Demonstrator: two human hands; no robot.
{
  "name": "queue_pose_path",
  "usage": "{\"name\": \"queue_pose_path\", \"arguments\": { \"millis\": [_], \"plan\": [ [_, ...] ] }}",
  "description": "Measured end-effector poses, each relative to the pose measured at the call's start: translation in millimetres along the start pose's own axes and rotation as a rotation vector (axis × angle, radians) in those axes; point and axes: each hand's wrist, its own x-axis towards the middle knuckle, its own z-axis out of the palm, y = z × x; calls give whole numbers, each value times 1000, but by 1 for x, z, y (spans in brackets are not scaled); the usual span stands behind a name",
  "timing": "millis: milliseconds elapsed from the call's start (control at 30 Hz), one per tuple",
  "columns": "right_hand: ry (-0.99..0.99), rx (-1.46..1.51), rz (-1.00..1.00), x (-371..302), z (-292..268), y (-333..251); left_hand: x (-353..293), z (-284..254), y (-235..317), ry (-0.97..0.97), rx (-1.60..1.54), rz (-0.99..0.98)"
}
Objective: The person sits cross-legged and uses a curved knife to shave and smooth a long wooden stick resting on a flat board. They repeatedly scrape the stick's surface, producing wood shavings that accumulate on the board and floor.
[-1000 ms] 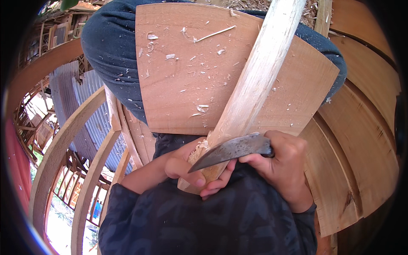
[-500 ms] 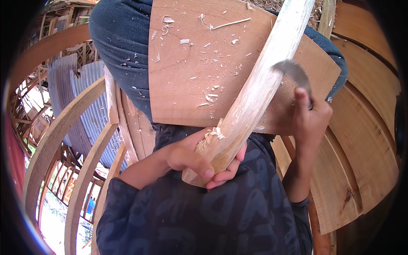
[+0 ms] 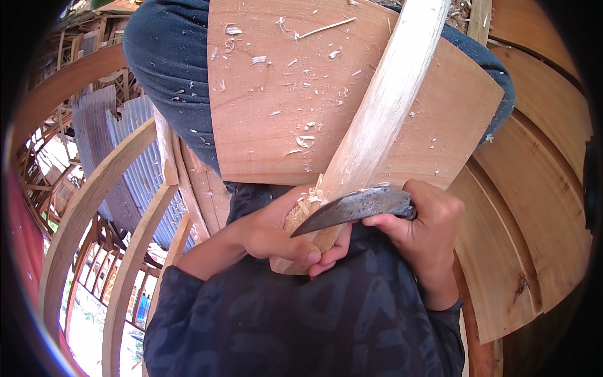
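Observation:
A long pale piece of wood (image 3: 389,94) slants from the upper right down to my waist. Its lower end lies in my left hand (image 3: 282,235), which is closed round it with the thumb on top. My right hand (image 3: 424,223) grips a knife with a broad, curved, dark metal blade (image 3: 355,208); the handle is mostly hidden in the fist. The blade lies across the wood just above my left thumb, its tip pointing left. Curled shavings (image 3: 312,196) are bunched on the wood beside the blade.
A flat brown board (image 3: 270,125) rests across my legs under the wood, strewn with shavings. Overlapping planks (image 3: 502,232) curve along the right. Curved wooden ribs (image 3: 94,188) rise on the left, with corrugated metal sheets (image 3: 129,163) beyond them.
My right hand has drawn the knife down along the wood toward me, from its upper part to close by my left hand. The left hand keeps its hold.

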Motion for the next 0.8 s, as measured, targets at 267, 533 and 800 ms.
{"name": "queue_pose_path", "arguments": {
  "millis": [267,533,800],
  "plan": [
    [363,111,390,20,-30,60,1,-2,-5,-103,-13,64],
    [-55,107,23,-17,2,-1,2,2,-7,-45,18,34],
    [322,31,458,18,-18,58,1,3,-8,-70,41,92]
  ]
}}
